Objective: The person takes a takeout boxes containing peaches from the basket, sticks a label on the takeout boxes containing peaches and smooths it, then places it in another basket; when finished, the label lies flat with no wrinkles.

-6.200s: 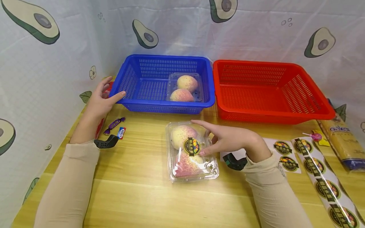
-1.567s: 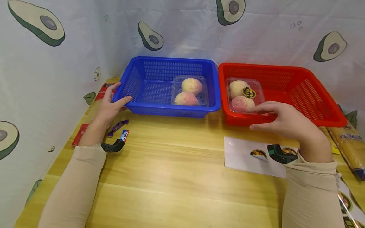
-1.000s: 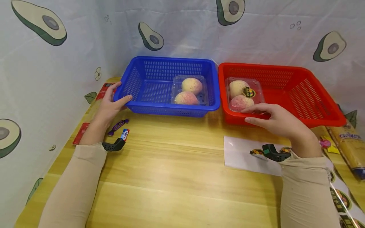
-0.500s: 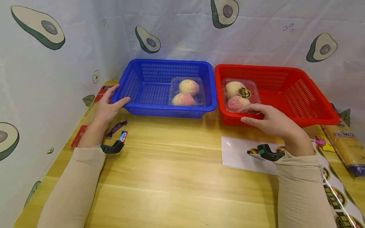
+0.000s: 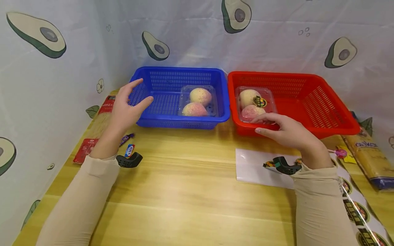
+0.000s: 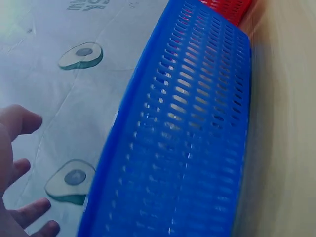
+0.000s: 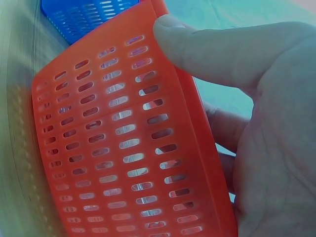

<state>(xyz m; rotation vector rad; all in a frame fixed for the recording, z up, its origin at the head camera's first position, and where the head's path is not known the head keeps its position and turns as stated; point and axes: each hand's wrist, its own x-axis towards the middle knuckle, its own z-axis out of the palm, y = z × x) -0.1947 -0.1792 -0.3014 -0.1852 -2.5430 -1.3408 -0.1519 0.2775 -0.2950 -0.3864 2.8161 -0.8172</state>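
Over the left end of the blue basket [image 5: 181,123] my left hand [image 5: 126,109] is raised, thumb and fingers spread and holding nothing. In the left wrist view its fingers [image 6: 22,121] are apart from the basket rim. My right hand [image 5: 289,131] grips the front rim of the red basket [image 5: 311,128], thumb outside and fingers over the rim. A clear plastic box [image 5: 270,97] lies inside at the left, with two peaches [image 5: 250,98] and a round label sticker [image 5: 260,101]. Another clear box [image 5: 184,93] with two peaches [image 5: 200,96] is in the blue basket.
A white sticker sheet [image 5: 250,167] lies under the right wrist, and a long sticker strip [image 5: 358,212] runs along the right. Red packets [image 5: 84,150] and small candies [image 5: 129,150] lie left. A lollipop [image 5: 341,153] and yellow bag [image 5: 370,157] are right.
The labelled peach box has gone from the table into the red basket. My right hand has come to its front rim. My left hand has just let go of the blue basket and risen rightward.
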